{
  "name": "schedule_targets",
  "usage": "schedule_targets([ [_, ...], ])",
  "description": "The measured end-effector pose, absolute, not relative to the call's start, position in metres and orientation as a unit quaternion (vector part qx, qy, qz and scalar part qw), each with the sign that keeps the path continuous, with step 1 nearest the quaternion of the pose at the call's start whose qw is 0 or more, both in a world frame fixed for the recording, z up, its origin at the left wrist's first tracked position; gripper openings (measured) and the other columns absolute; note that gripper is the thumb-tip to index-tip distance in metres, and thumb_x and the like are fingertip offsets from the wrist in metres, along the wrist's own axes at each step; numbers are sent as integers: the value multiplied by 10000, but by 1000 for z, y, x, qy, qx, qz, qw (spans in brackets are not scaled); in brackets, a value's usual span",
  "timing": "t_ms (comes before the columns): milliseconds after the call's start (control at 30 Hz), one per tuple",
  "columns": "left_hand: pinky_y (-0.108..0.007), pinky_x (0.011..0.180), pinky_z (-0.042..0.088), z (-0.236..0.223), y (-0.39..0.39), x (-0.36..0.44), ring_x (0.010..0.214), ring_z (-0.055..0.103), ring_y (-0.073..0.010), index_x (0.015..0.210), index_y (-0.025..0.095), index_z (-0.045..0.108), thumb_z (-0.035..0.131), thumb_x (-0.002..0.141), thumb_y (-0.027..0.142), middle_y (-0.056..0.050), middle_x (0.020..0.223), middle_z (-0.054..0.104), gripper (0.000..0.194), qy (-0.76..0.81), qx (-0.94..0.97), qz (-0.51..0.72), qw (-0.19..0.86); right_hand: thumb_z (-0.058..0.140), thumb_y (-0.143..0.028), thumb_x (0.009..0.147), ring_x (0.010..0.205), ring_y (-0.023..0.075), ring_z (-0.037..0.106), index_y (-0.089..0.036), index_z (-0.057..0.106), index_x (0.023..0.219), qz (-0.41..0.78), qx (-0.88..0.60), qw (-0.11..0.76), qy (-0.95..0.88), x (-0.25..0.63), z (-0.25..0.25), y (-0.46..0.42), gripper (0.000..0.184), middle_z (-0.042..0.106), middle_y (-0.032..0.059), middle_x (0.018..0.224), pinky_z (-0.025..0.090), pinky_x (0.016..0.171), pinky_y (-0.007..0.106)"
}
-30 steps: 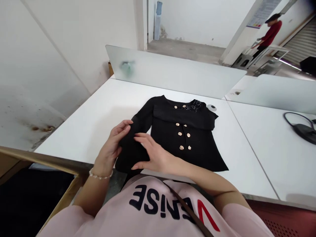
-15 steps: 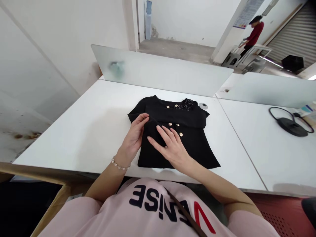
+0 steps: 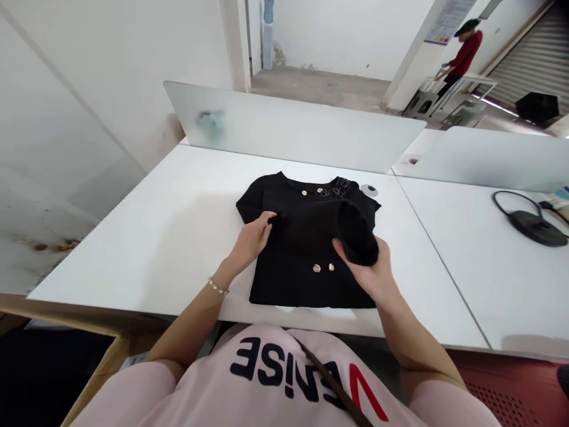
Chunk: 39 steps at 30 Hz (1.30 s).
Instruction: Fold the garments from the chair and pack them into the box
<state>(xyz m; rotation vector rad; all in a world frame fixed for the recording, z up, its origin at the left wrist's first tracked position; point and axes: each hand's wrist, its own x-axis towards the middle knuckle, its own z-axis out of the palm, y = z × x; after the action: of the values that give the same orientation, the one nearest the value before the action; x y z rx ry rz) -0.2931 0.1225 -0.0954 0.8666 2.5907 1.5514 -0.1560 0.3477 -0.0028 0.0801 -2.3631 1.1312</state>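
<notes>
A black top (image 3: 293,284) lies on the white table with its neckline away from me. Gold-coloured buttons run down its front, and dark rosette trim (image 3: 336,188) edges the neckline on the right. My left hand (image 3: 249,240), a beaded bracelet at its wrist, pinches the black fabric near the left side, thumb and fingers together. In my right hand (image 3: 372,270) is the end of a sleeve (image 3: 357,234), raised above the top's right part with its opening towards me. Fingers of that hand are partly hidden by the sleeve.
A frosted divider (image 3: 293,127) stands along the back of the white table (image 3: 178,207). A grey-and-black disc (image 3: 370,190) lies by the top's right shoulder. Farther right is a black round base with a cable (image 3: 536,227). A person in red (image 3: 464,56) stands in the background.
My right hand has moved right and now lifts the sleeve end, which earlier lay folded by the left hand. My left hand still pinches fabric, slightly farther right. Lower buttons now show differently.
</notes>
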Motion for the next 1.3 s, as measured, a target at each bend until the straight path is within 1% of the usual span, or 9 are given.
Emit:
schedule_targets([
  [100, -301, 720, 452, -107, 115, -316, 691, 571, -196, 1330, 237, 529, 487, 946, 285, -60, 929, 589, 390, 880, 268, 393, -17, 764, -425, 782, 520, 112, 460, -200, 499, 634, 492, -88, 225, -836, -148, -14, 373, 378, 468, -19, 582, 397, 428, 231],
  [233, -354, 728, 462, -114, 105, -354, 792, 599, -226, 1374, 195, 468, 403, 975, 345, -174, 1289, 487, 431, 918, 266, 293, -32, 821, -402, 729, 694, 172, 602, -201, 622, 794, 560, -115, 236, -785, -151, -24, 410, 290, 608, 7, 748, 524, 580, 285],
  [400, -360, 797, 441, -117, 94, -401, 849, 584, -241, 1016, 199, 596, 410, 968, 388, -96, 1018, 603, 270, 904, 342, 245, 81, 858, -340, 663, 710, 150, 602, -203, 621, 779, 575, -101, 245, -774, -166, -20, 447, 298, 626, -4, 755, 542, 659, 286],
  [533, -337, 745, 405, -96, 98, -421, 762, 553, -215, 849, 211, 579, 487, 940, 396, -55, 837, 605, 226, 894, 328, 302, 35, 838, -402, 673, 711, 155, 614, -199, 614, 781, 566, -118, 257, -774, -184, -17, 483, 321, 639, 16, 775, 551, 709, 319],
  [667, -350, 806, 409, -73, 131, -428, 837, 567, -231, 893, 204, 592, 514, 932, 355, -67, 884, 628, 175, 878, 308, 360, -59, 831, -459, 632, 672, 138, 580, -199, 584, 793, 554, -172, 308, -754, -211, -29, 533, 393, 594, -2, 745, 534, 672, 303],
  [800, -377, 912, 406, -86, 168, -436, 982, 575, -262, 992, 184, 598, 518, 938, 324, -95, 1028, 644, 170, 884, 307, 344, -72, 729, -565, 644, 633, 134, 554, -210, 463, 747, 475, -277, 243, -799, -240, -67, 567, 456, 535, -23, 684, 527, 633, 306],
  [1033, -401, 853, 448, -133, 172, -443, 948, 582, -287, 1081, 182, 572, 594, 900, 402, -133, 1110, 569, 286, 933, 263, 239, 54, 757, -454, 579, 707, 217, 585, -195, 524, 680, 327, -300, 112, -889, -257, -131, 579, 363, 550, 4, 635, 521, 772, 421],
  [1133, -434, 889, 444, -134, 168, -447, 1021, 563, -323, 1124, 174, 553, 559, 920, 448, -162, 1169, 532, 342, 934, 280, 214, 61, 796, -353, 545, 837, 258, 603, -178, 597, 798, 280, -276, 92, -915, -268, -128, 592, 367, 599, 52, 804, 487, 895, 462],
  [1300, -569, 1073, 302, -130, 169, -471, 1277, 402, -453, 1213, 125, 525, 638, 847, 573, -252, 1357, 430, 590, 946, 268, 183, -11, 818, -398, 637, 1086, 287, 570, -140, 591, 1241, 206, -216, 56, -953, -309, -111, 602, 695, 513, 163, 1228, 448, 999, 432],
])
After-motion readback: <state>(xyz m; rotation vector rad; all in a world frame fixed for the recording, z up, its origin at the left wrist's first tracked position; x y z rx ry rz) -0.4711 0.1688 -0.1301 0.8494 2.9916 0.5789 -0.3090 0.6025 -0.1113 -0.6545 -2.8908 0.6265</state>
